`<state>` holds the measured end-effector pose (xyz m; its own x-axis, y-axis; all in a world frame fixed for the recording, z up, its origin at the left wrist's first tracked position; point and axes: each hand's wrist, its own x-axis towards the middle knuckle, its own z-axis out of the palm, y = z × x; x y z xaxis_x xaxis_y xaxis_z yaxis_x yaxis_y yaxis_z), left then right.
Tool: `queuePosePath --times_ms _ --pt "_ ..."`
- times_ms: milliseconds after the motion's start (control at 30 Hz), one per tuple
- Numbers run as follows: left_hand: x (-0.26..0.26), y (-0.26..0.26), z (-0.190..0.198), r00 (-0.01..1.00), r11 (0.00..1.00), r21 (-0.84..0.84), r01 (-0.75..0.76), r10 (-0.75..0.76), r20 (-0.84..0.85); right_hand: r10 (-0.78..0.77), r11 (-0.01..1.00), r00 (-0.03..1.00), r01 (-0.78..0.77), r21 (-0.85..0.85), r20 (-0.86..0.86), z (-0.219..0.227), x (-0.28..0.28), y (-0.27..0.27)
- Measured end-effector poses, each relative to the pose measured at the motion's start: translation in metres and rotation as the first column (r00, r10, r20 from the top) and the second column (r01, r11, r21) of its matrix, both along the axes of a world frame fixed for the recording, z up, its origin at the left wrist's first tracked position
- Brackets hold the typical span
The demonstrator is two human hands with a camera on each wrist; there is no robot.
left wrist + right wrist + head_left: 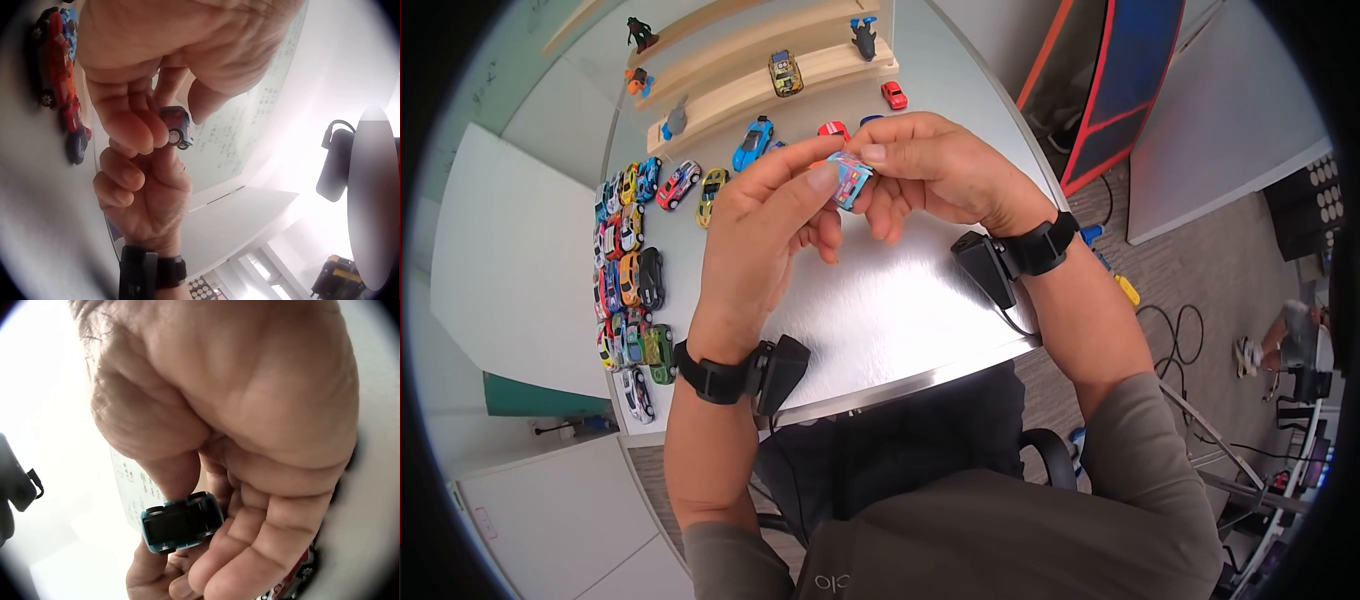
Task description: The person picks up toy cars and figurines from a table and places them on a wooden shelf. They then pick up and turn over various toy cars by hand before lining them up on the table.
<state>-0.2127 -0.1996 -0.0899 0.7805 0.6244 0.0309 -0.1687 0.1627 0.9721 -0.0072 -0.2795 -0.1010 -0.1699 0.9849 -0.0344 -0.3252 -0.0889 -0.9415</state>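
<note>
a small blue patterned toy car [850,187] is up in the air over the tabletop [900,300], between the two hands. the left hand [750,215] pinches it, thumb laid across its side, while the right hand [945,165] grips its other end with thumb and fingertips; the hands are together around it, so neither is free. the grip seems kept to the fingertips so that most of the body stays uncovered: its printed surface faces the head, and its dark underside and wheels show to the right wrist view. two hands probably also steady something this small. along the left edge of the tabletop, toy cars [630,277] sit packed side by side in rows, perhaps to save room. toward the far edge, a wooden rack [830,72] carries a yellowish car [785,74] on its lowest step, and a small red car [894,95] sits just beside the rack's right end.
</note>
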Motion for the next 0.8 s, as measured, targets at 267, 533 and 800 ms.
queuePosePath --times_ms 267,533,800 --pt "-0.0007 -0.0011 0.0013 0.999 0.999 -0.022 0.027 -0.026 0.04 0.008 1.0 1.0 -0.008 0.02 -0.021 0.0008 -0.001 -0.0005" --pt "-0.0007 -0.0015 0.0018 1.0 0.999 0.025 0.023 -0.023 0.021 0.009 1.0 0.999 -0.008 0.019 -0.049 -0.0007 -0.0013 -0.0004" --pt "-0.0004 -0.0046 0.002 1.0 0.998 0.065 -0.013 0.014 -0.023 -0.099 0.994 0.995 0.099 -0.043 0.007 0.0015 -0.0018 -0.0037"
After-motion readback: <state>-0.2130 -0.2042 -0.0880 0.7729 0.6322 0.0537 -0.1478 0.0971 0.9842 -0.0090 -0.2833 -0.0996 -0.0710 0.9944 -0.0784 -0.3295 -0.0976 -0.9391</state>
